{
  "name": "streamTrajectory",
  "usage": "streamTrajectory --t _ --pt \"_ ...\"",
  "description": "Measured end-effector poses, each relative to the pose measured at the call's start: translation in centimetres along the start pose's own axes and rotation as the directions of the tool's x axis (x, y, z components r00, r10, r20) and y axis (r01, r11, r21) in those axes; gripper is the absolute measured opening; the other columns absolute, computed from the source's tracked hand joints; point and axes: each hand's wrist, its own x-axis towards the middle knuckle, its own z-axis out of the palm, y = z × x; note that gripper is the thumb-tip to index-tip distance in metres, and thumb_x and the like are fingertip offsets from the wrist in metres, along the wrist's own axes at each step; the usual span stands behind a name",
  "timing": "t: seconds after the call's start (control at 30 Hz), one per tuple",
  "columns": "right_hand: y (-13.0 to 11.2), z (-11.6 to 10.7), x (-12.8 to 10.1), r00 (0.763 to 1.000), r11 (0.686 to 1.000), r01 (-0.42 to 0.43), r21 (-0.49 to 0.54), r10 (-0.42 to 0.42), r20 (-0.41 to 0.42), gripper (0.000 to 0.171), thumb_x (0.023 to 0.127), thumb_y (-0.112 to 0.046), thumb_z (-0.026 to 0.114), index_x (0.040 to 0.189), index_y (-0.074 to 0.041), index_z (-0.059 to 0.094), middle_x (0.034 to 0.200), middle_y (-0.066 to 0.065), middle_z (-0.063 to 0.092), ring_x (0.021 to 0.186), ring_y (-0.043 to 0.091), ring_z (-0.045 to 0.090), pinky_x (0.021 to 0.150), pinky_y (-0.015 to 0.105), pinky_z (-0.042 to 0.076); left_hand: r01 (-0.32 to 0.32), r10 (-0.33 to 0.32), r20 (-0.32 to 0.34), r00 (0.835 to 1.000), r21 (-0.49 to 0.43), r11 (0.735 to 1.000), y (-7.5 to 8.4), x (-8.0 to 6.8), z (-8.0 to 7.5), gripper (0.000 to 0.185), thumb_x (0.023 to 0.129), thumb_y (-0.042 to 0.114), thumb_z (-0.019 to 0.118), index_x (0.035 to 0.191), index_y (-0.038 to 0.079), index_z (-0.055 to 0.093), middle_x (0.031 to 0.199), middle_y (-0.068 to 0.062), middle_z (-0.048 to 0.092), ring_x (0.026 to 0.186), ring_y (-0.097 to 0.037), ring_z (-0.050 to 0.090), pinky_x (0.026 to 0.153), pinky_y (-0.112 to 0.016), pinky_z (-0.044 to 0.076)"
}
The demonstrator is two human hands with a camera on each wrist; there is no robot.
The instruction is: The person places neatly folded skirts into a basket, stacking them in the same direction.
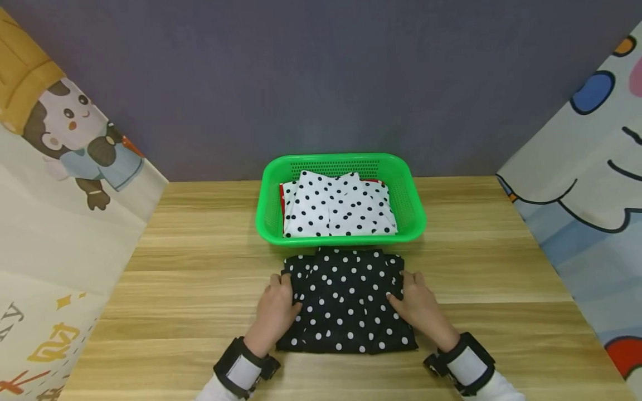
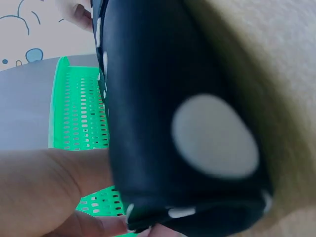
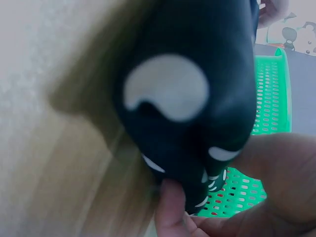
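Note:
A folded black shirt with white dots (image 1: pixel 346 306) lies in front of the green basket, its collar end close to the basket's near rim. My left hand (image 1: pixel 275 312) grips its left side, thumb on top and fingers curled under the edge. On the opposite side my right hand (image 1: pixel 420 309) holds the shirt the same way, the thumb on the upper face. Both wrist views show the thick folded edge of the shirt (image 2: pixel 148 98) close up, with fingertips (image 3: pixel 171 197) beneath it in the right wrist view.
The green plastic basket (image 1: pixel 418 223) stands against the grey back wall (image 1: pixel 326 83). In it lies a folded white shirt with black dots (image 1: pixel 341 206), with red fabric (image 1: pixel 282 200) showing at its edge. Printed cloths hang on both sides of the wooden table (image 1: pixel 200 267).

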Motion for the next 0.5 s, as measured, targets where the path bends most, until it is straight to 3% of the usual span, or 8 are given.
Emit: streamTrajectory --t 0.27,0.5 --pt "-0.01 0.29 0.22 0.999 0.998 -0.031 0.053 0.029 0.036 0.061 0.081 -0.017 0.065 0.124 0.017 0.039 0.116 0.035 0.049 0.101 0.045 0.056 0.078 0.049 0.05 0.013 -0.012 0.023 1.0 -0.058 0.998 0.01 0.15 0.06 0.055 0.068 0.009 0.078 0.114 -0.008 0.053 0.095 -0.022 0.054 0.065 -0.031 0.058 0.055 -0.039 0.05" --pt "-0.02 0.45 0.15 0.997 0.994 -0.044 0.096 0.038 0.065 0.055 0.084 -0.014 0.06 0.125 0.015 0.038 0.117 0.034 0.052 0.099 0.038 0.059 0.075 0.045 0.051 -0.02 0.02 0.004 1.0 -0.098 0.995 -0.36 0.07 0.34 0.043 0.069 0.005 0.075 0.106 -0.003 0.055 0.091 -0.02 0.062 0.074 -0.034 0.062 0.059 -0.044 0.049"
